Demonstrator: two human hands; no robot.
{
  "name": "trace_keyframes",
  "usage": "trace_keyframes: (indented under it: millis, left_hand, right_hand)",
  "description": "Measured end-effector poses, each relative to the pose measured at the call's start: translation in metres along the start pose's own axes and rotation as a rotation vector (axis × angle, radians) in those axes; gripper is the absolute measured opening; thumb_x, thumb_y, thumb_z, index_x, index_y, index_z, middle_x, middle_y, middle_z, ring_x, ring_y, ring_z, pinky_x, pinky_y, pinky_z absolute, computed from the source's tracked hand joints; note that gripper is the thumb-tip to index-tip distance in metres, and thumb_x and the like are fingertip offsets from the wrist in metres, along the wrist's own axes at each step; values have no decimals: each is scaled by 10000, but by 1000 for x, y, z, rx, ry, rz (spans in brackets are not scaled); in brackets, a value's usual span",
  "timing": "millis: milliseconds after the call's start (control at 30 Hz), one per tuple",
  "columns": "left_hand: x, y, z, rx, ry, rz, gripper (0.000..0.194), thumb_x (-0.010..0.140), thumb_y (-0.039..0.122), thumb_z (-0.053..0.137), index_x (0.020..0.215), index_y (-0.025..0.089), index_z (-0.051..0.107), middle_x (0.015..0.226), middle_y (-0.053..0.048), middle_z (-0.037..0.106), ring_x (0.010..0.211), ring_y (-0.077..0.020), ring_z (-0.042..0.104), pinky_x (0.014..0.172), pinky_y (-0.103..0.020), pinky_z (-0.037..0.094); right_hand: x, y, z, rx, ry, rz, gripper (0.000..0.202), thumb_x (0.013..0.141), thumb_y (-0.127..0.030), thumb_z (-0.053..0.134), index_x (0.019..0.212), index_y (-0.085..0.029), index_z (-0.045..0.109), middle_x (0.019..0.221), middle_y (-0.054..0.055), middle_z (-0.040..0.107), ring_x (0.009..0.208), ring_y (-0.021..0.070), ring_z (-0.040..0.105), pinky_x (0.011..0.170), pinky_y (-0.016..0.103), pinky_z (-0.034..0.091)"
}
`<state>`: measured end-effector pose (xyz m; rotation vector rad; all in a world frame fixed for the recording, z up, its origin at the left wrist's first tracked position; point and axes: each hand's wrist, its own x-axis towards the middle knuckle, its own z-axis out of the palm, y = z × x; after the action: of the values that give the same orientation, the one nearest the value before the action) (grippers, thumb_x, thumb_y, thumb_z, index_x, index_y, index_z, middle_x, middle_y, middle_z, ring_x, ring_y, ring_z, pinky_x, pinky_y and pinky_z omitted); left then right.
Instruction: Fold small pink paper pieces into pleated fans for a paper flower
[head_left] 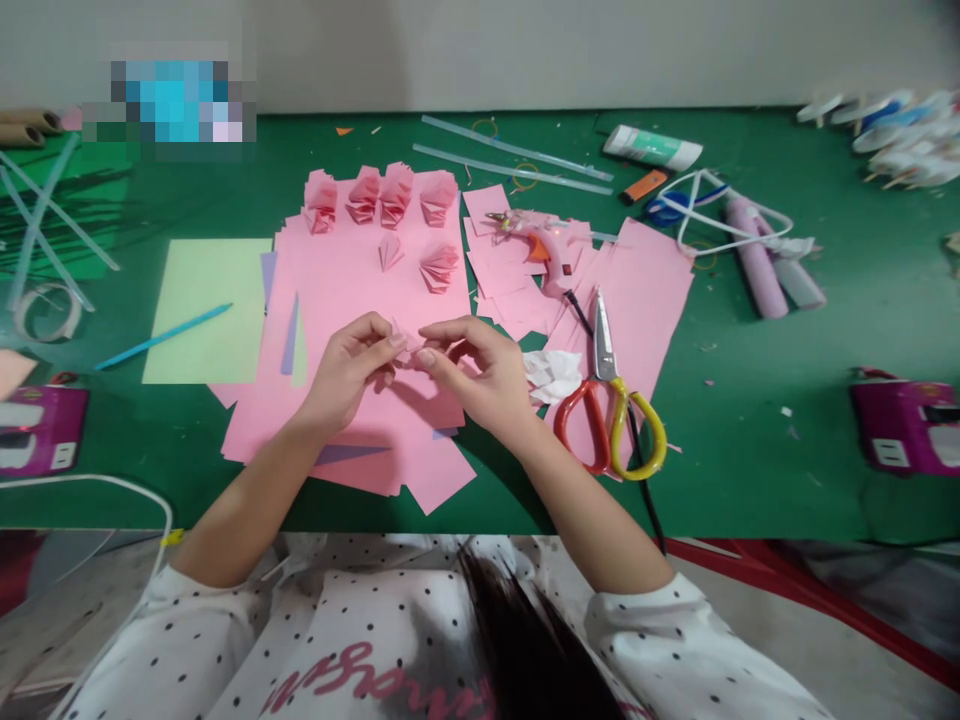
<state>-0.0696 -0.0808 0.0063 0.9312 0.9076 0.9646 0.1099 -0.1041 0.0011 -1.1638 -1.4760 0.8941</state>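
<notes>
Small pink paper piece [407,349] between your hands, above the near part of the pink paper stack [337,272].
On the green table [757,420], the stack lies left of the red-and-yellow-handled scissors [604,362] and the farther pink glue gun [553,247]; your left hand [343,370] pinches the piece between thumb and forefinger, while your right hand [484,375] brings bent thumb and forefinger to its right side, though you cannot tell whether they grip; pleated pink pieces [439,270] sit on the stack's far part; the step looks like shaping by fingertip, so the next move calls for a steady left pinch.
</notes>
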Motion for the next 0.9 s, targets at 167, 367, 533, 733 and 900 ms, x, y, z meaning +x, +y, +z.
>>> trace_keyframes:
  millis: [167, 367, 533, 733, 900]
  left_hand:
    - [-1, -7, 0, 88, -17, 59, 315, 852, 410, 823, 765, 181, 625, 733, 15, 620, 544, -66, 540, 466, -189, 421]
    - [-2, -4, 2, 305, 18, 173, 357, 927, 495, 726, 778, 187, 626, 674, 22, 572, 527, -76, 516, 479, -209, 415]
    - [-5, 2, 5, 428, 45, 251, 310, 938, 456, 712, 808, 191, 616, 697, 13, 589, 591, -92, 525, 528, -214, 433]
    - [-7, 4, 6, 426, 19, 283, 282, 937, 385, 707, 776, 189, 585, 697, 14, 582, 610, -92, 531, 551, -210, 445]
    - [-8, 5, 7, 414, 6, 281, 305, 936, 410, 710, 770, 186, 588, 685, 18, 573, 586, -87, 519, 532, -207, 439]
  right_hand:
    - [2, -5, 1, 228, -73, 292, 396, 759, -550, 875, 820, -182, 740, 736, 15, 734, 580, 122, 635, 532, 262, 473]
    - [5, -5, -2, 337, -114, 407, 444, 698, -584, 898, 781, -181, 731, 659, -5, 692, 564, 115, 605, 565, 269, 493]
    - [5, -6, -3, 393, -142, 453, 406, 661, -523, 938, 765, -182, 744, 651, -9, 687, 578, 112, 600, 574, 266, 482]
    - [6, -7, -3, 429, -161, 497, 385, 637, -493, 952, 735, -183, 745, 640, -13, 681, 579, 104, 583, 563, 253, 460]
    - [7, -8, -3, 419, -181, 492, 378, 644, -493, 945, 718, -187, 736, 616, -20, 670, 576, 105, 577, 563, 255, 451]
